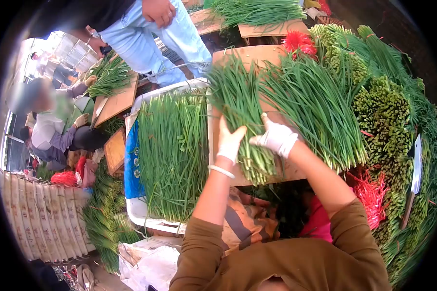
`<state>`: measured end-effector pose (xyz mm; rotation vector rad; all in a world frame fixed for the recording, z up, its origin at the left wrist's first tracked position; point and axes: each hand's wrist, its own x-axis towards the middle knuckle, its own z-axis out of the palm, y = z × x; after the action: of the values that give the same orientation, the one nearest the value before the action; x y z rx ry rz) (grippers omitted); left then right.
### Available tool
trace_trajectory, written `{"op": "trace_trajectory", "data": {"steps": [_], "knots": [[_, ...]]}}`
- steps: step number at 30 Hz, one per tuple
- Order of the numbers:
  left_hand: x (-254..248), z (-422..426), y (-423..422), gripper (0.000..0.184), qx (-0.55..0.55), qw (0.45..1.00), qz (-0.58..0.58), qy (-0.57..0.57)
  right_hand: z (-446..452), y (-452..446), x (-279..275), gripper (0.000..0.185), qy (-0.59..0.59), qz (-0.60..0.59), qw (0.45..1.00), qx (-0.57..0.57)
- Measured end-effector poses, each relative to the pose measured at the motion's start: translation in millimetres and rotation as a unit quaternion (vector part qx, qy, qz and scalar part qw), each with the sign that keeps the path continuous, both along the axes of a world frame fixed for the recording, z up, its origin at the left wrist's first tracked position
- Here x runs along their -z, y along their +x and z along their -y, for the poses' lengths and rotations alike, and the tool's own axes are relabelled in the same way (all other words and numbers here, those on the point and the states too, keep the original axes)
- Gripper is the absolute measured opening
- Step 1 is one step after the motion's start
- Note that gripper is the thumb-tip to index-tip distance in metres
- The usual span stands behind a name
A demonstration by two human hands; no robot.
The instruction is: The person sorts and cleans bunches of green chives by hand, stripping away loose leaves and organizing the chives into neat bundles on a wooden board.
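Note:
A loose bunch of garlic chives (238, 99) lies across a wooden board (296, 174), its pale cut ends toward me. My left hand (229, 140), in a white glove, grips the bunch from the left side, thumb over the stems. From the right, my right hand (278, 137), also white-gloved, closes on the same stems near their lower part; some of its fingers are hidden among them. A larger pile of garlic chives (315, 106) lies on the board just right of my hands.
A white crate (167, 224) packed with chives stands left of the board. Tied bundles (381, 111) are stacked at right, with a knife (416, 165) on them. Red ties (369, 196) hang nearby. A person in jeans (141, 39) stands ahead; another gloved person (53, 126) sits at left.

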<state>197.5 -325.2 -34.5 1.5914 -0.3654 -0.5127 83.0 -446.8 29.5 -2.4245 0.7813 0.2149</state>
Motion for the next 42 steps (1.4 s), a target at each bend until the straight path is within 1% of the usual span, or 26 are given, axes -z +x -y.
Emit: {"op": "trace_trajectory", "data": {"steps": [1,2,4,5,7,8,10,12,13,14,15,16,17,18,20,21,22,24,25,26,28,30,34,38,41,42], "knots": [[10.6,2.9,-0.8,0.082,0.001,0.997,0.0,-0.071,-3.3,3.4,1.7,0.087,0.016,-0.032,0.999,-0.002],[12.9,2.5,-2.1,0.083,0.004,0.99,0.0,-0.141,-0.7,0.5,8.7,0.085,0.128,0.062,0.989,0.034],[-28.3,-18.8,-9.7,0.082,0.049,0.961,-0.13,-0.24,12.6,-20.4,26.3,0.082,0.342,0.24,0.903,0.1],[-14.2,-31.1,-3.6,0.083,0.055,0.969,-0.101,-0.217,18.3,-32.9,25.7,0.07,0.394,0.238,0.882,0.097],[6.7,-51.5,8.9,0.085,0.085,0.977,-0.056,-0.186,31.3,-58.4,37.0,0.07,0.316,0.171,0.93,0.08],[7.6,-60.8,8.2,0.082,0.036,0.976,-0.138,-0.166,35.8,-66.6,28.3,0.072,0.258,0.144,0.954,0.056],[11.5,-61.2,8.1,0.08,-0.038,0.951,-0.234,-0.199,48.1,-73.4,58.2,0.077,0.232,0.169,0.954,0.089],[10.0,-47.8,-1.6,0.087,0.001,0.998,-0.036,-0.056,37.1,-68.1,48.6,0.087,0.171,0.142,0.968,0.113],[17.2,-41.7,-7.2,0.097,0.032,0.988,0.123,0.094,22.3,-62.8,35.6,0.089,0.119,0.095,0.984,0.094],[-1.7,-36.3,-28.0,0.101,0.042,0.957,0.19,0.214,8.5,-57.3,21.8,0.091,0.064,0.049,0.994,0.077],[-16.6,-32.4,-40.1,0.099,0.047,0.952,0.192,0.235,-3.1,-50.3,-2.3,0.091,0.079,-0.042,0.994,0.057],[-26.2,-28.5,-46.3,0.096,0.051,0.946,0.195,0.255,-8.5,-48.5,11.6,0.079,0.094,0.015,0.993,0.073],[16.4,-27.3,-30.5,0.083,0.006,0.972,0.199,0.123,-10.2,-48.0,42.5,0.073,0.154,0.157,0.967,0.124],[26.4,-29.7,-19.9,0.07,0.009,0.996,0.058,-0.072,-8.2,-50.8,64.8,0.066,0.21,0.296,0.916,0.171],[20.6,-46.9,-18.0,0.056,-0.128,0.954,-0.166,-0.214,-4.3,-63.8,70.1,0.052,0.428,0.365,0.797,0.221],[24.6,-55.1,-15.3,0.052,-0.135,0.949,-0.224,-0.178,0.0,-74.7,67.3,0.049,0.354,0.282,0.874,0.176],[36.3,-60.2,-17.4,0.05,-0.115,0.958,-0.209,-0.161,7.1,-87.3,64.3,0.057,0.236,0.149,0.953,0.12],[46.8,-60.9,-21.9,0.047,-0.071,0.972,-0.179,-0.133,5.8,-97.3,18.6,0.067,0.095,-0.035,0.993,0.066],[41.5,-61.2,-27.5,0.046,-0.071,0.971,-0.166,-0.157,14.2,-99.3,30.7,0.07,0.028,-0.015,0.998,0.06],[41.0,-61.6,-27.3,0.045,-0.07,0.973,-0.155,-0.155,13.4,-106.8,6.8,0.066,0.002,0.058,0.997,0.049],[42.2,-67.6,-28.6,0.044,-0.071,0.977,-0.137,-0.147,30.7,-112.5,20.7,0.059,-0.054,0.099,0.992,0.06],[37.5,-71.7,-36.4,0.044,-0.044,0.983,-0.133,-0.12,33.8,-110.0,5.5,0.035,-0.026,0.14,0.985,0.095],[16.1,-66.0,-56.5,0.045,-0.048,0.991,-0.086,-0.087,33.0,-80.0,6.6,0.023,-0.013,0.239,0.97,0.037],[38.3,-62.2,-61.6,0.052,-0.088,0.988,-0.019,-0.124,37.0,-25.9,15.8,0.026,-0.019,0.166,0.986,0.022],[31.3,-64.5,-63.0,0.053,-0.097,0.987,-0.042,-0.119,35.4,3.7,26.2,0.027,-0.001,0.101,0.993,0.055],[28.4,-65.9,-63.0,0.053,-0.101,0.987,-0.052,-0.117,40.9,9.0,35.4,0.026,0.027,0.144,0.987,0.073]]}}
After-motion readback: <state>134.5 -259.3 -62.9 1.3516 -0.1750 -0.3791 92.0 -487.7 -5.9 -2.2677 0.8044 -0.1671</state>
